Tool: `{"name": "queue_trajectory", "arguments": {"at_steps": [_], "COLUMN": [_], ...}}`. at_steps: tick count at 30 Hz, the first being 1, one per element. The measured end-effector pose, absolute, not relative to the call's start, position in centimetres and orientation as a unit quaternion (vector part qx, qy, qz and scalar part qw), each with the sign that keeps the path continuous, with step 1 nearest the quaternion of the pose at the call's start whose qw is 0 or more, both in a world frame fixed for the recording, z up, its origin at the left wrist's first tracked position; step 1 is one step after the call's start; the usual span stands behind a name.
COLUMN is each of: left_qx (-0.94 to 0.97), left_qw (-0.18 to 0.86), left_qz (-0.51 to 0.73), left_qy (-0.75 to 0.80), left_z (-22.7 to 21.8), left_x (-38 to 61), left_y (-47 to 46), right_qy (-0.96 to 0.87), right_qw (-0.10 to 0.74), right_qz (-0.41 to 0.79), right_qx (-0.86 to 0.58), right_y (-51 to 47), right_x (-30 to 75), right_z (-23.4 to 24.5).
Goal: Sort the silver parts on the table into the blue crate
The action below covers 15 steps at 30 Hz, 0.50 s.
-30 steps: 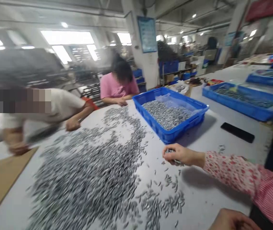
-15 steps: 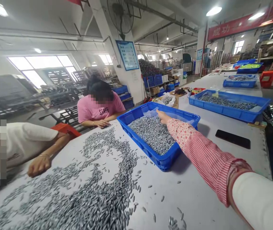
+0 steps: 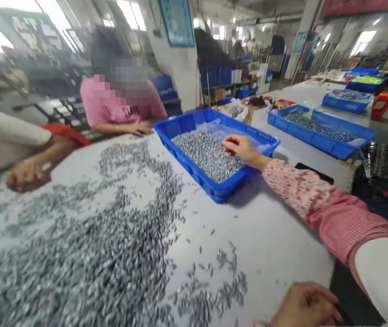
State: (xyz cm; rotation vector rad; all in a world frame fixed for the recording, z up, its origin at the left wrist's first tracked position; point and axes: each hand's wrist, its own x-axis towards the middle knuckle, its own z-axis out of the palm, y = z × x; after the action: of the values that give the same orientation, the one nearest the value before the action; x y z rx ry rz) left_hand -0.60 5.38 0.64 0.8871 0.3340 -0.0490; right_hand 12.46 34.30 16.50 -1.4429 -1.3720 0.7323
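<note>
My right hand [image 3: 243, 149], in a red-dotted and striped sleeve, hangs over a blue plastic tray [image 3: 216, 191] of small, shiny grey oval pieces [image 3: 202, 152]. Its fingers are drawn together; whatever may be between them is hidden. At the bottom edge, my left hand [image 3: 305, 305] is low near the table's edge, fingers curled and slightly blurred. I cannot make out anything in it. Many more grey oval pieces [image 3: 105, 254] lie in a wide spread on the white table [image 3: 265, 250], with a smaller cluster [image 3: 214, 290] left of my left hand.
Across the table a person in a pink shirt [image 3: 122, 102] leans over the pieces. Another person's hand [image 3: 28, 175] rests at the left. A second blue tray [image 3: 323, 141] and a dark phone [image 3: 315, 173] are at the right, with more trays farther back.
My right hand has drawn back slightly within the tray area, its fingers now curled in. My left hand has come into view at the bottom. The camera view has tilted downward.
</note>
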Motion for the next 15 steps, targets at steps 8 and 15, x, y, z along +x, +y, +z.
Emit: {"name": "queue_trajectory", "arguments": {"at_steps": [8,15], "left_qx": [0.410,0.390], "left_qw": [0.904,0.914], "left_qz": [0.025,0.040], "left_qy": [0.119,0.099], "left_z": [1.1,0.9], "left_x": [0.0,0.4], "left_y": [4.5,4.2], "right_qy": [-0.833,-0.872], "right_qw": [0.118,0.132], "right_qz": [0.244,0.267], "right_qx": [-0.482,-0.387], "right_y": [20.9,19.3], "right_x": [12.1,7.0], "right_z": [7.7,4.0]}}
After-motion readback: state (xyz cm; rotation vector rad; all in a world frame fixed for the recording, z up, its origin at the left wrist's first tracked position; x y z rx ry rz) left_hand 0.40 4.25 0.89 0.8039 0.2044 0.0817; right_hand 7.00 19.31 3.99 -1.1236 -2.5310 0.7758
